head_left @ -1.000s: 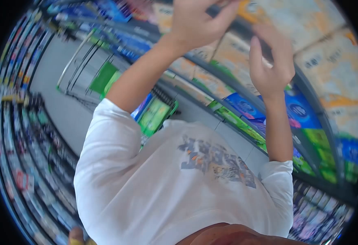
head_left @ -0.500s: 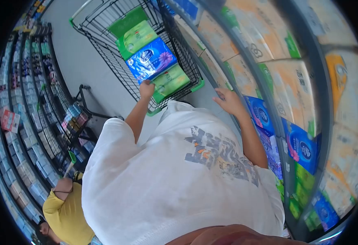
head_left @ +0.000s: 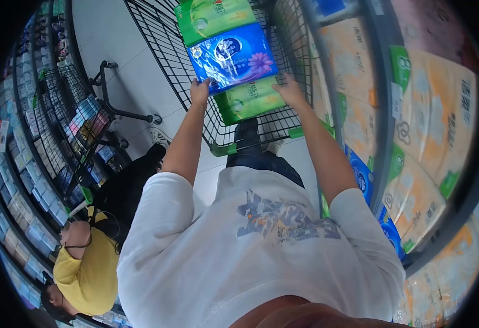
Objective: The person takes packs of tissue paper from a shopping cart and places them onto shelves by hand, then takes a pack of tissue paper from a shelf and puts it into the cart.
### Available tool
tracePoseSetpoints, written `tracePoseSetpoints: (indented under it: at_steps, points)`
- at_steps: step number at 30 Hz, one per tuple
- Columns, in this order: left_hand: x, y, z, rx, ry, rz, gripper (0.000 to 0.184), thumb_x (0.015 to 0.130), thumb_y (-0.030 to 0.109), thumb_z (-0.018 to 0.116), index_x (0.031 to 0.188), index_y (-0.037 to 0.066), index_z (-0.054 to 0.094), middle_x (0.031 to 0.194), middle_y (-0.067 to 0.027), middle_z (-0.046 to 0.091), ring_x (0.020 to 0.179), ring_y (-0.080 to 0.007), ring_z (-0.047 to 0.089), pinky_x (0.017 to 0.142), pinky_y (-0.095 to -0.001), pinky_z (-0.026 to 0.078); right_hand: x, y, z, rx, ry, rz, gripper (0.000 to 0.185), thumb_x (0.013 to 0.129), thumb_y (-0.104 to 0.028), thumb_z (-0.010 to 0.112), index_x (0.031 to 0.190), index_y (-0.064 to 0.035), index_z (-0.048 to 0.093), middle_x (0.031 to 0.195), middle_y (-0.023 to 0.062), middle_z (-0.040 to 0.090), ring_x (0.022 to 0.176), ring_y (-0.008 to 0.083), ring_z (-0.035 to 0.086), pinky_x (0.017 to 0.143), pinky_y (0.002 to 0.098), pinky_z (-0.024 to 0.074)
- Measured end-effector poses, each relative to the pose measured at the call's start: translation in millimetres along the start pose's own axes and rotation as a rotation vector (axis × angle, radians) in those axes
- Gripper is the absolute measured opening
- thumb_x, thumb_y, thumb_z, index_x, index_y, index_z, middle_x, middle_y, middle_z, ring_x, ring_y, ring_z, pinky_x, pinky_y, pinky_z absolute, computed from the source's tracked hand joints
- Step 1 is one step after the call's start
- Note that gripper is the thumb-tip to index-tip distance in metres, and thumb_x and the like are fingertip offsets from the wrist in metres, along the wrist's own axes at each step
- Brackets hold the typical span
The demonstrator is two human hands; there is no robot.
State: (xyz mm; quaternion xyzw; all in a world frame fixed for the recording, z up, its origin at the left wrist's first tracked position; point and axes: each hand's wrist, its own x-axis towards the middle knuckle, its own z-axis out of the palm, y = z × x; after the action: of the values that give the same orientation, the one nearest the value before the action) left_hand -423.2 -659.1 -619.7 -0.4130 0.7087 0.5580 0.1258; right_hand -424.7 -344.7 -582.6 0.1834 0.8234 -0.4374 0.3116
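Note:
A blue tissue pack [head_left: 234, 57] with a pink flower print lies in a black wire shopping cart [head_left: 168, 65] between two green tissue packs. One green pack [head_left: 217, 19] is on its far side, the other green pack [head_left: 250, 101] on its near side. My left hand [head_left: 199, 93] is closed at the blue pack's near left corner. My right hand [head_left: 292, 91] is at its near right corner, fingers bent against the edge, just over the near green pack. The undersides of the packs and some of my fingertips are hidden.
Shelves of beige tissue packs [head_left: 430, 109] stand close on my right. To the left, a person in a yellow top [head_left: 89, 268] is beside a second cart [head_left: 67, 109] holding goods. Shelves of small packs [head_left: 26, 180] line that side. Grey floor [head_left: 133, 82] shows between the carts.
My right hand has moved from beside the right shelf to the blue pack's right corner. The cart and packs now appear nearer and further right. My left hand remains at the blue pack.

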Motion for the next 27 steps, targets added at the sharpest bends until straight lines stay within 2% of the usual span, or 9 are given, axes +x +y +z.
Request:
tracePoseSetpoints:
  at_steps: [3, 5, 7, 10, 15, 19, 22, 24, 27]
  points:
    - [-3.3, 21.6, 0.9, -0.299, -0.163, -0.17, 0.052, 0.098, 0.033, 0.048, 0.132, -0.007, 0.044, 0.127, -0.0168, 0.056, 0.111, -0.0248, 0.056, 0.096, -0.0353, 0.042, 31.3, -2.6, 13.6, -0.061, 0.065, -0.038, 0.083, 0.078, -0.031, 0.072, 0.142, 0.0046, 0.033, 0.133, 0.0292, 0.048, 0.124, 0.038, 0.048, 0.104, 0.0413, 0.038]
    - [-2.7, 28.1, 8.5, -0.313, -0.068, -0.243, 0.051, 0.101, 0.036, 0.04, 0.132, -0.005, 0.045, 0.126, -0.015, 0.056, 0.109, -0.0243, 0.057, 0.096, -0.0365, 0.042, 44.4, -10.2, 19.1, -0.048, 0.079, -0.044, 0.075, 0.078, -0.033, 0.073, 0.136, 0.0033, 0.043, 0.128, 0.025, 0.054, 0.12, 0.0338, 0.053, 0.1, 0.0397, 0.0408]
    - [0.6, 26.5, 11.6, -0.34, -0.08, -0.261, 0.053, 0.102, 0.04, 0.034, 0.131, -0.002, 0.047, 0.126, -0.0147, 0.056, 0.108, -0.0245, 0.058, 0.096, -0.0376, 0.043, 43.8, -29.4, 13.4, 0.22, -0.15, -0.011, 0.065, 0.077, -0.036, 0.074, 0.126, 0.0013, 0.053, 0.121, 0.0195, 0.061, 0.112, 0.0279, 0.058, 0.096, 0.0366, 0.0432]
    - [-10.8, 45.6, 13.2, -0.459, -0.055, -0.375, 0.054, 0.102, 0.043, 0.03, 0.128, -0.001, 0.049, 0.126, -0.0138, 0.057, 0.107, -0.0262, 0.059, 0.095, -0.0385, 0.044, 38.7, -41.2, 17.8, 0.202, -0.064, 0.05, 0.059, 0.077, -0.038, 0.074, 0.119, 0.0002, 0.058, 0.116, 0.0176, 0.063, 0.108, 0.0251, 0.06, 0.093, 0.0346, 0.0444]
    - [-16.2, 46.1, 3.5, -0.489, -0.13, -0.363, 0.049, 0.103, 0.039, 0.03, 0.126, 0.001, 0.051, 0.121, -0.0127, 0.06, 0.103, -0.0254, 0.061, 0.092, -0.0409, 0.047, 16.7, -41.9, 18.1, 0.051, 0.138, 0.039, 0.064, 0.076, -0.036, 0.073, 0.124, 0.0019, 0.053, 0.117, 0.0242, 0.061, 0.111, 0.0322, 0.059, 0.094, 0.0378, 0.0444]
    - [-15.4, 28.9, -10.0, -0.444, -0.238, -0.368, 0.043, 0.102, 0.037, 0.037, 0.126, 0.004, 0.049, 0.116, -0.0138, 0.06, 0.104, -0.0288, 0.059, 0.093, -0.0473, 0.046, -43.0, -85.5, 6.1, 0.193, 0.304, -0.066, 0.052, 0.077, -0.032, 0.07, 0.11, 0.0036, 0.053, 0.111, 0.029, 0.06, 0.105, 0.0432, 0.057, 0.09, 0.0459, 0.0441]
    - [-57.3, 41.4, -17.7, -0.611, -0.327, -0.445, 0.045, 0.101, 0.038, 0.038, 0.131, 0.006, 0.047, 0.13, -0.0136, 0.052, 0.119, -0.0302, 0.052, 0.102, -0.0495, 0.04, -78.1, -120.5, -13.9, 0.091, 0.474, -0.233, 0.043, 0.078, -0.03, 0.069, 0.102, 0.0018, 0.053, 0.113, 0.0278, 0.058, 0.108, 0.0428, 0.055, 0.091, 0.0488, 0.0418]
    - [-105.6, 72.3, -20.1, -0.764, -0.389, -0.486, 0.05, 0.099, 0.042, 0.04, 0.135, 0.007, 0.043, 0.14, -0.0143, 0.045, 0.127, -0.0326, 0.046, 0.107, -0.0516, 0.035, -98.6, -142.6, -32.0, -0.116, 0.633, -0.562, 0.047, 0.077, -0.026, 0.071, 0.111, 0.0034, 0.056, 0.115, 0.0255, 0.058, 0.107, 0.0415, 0.055, 0.094, 0.0448, 0.0423]
    - [-134.0, 91.7, -9.5, -0.874, -0.37, -0.551, 0.055, 0.097, 0.045, 0.043, 0.138, 0.007, 0.039, 0.141, -0.0139, 0.043, 0.127, -0.0333, 0.045, 0.107, -0.052, 0.035, -128.4, -172.0, -61.7, -0.182, 0.733, -0.694, 0.047, 0.076, -0.025, 0.071, 0.112, 0.003, 0.057, 0.122, 0.0248, 0.055, 0.115, 0.0403, 0.052, 0.1, 0.0464, 0.0387]
